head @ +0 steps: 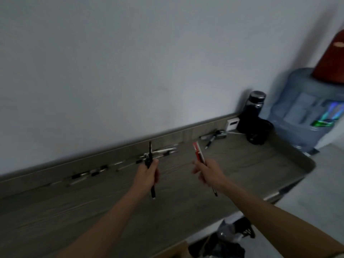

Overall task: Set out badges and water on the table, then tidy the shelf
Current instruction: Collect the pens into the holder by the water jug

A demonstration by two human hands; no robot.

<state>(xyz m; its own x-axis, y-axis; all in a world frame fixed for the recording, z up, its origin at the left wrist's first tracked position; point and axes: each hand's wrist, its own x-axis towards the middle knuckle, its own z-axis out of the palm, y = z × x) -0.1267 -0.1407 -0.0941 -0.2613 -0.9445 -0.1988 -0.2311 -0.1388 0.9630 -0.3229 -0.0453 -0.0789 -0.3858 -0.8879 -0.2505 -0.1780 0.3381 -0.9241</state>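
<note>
Here, black pen upright in left grip, over shelf

The scene was dim and grey under soft, flat light, with faint shadows on the wall behind the flask and water jug. Motion blur smeared the loose pens along the back of the shelf and the fingers of the right hand round its red pen. The wide lens bowed the shelf's edge.
</note>
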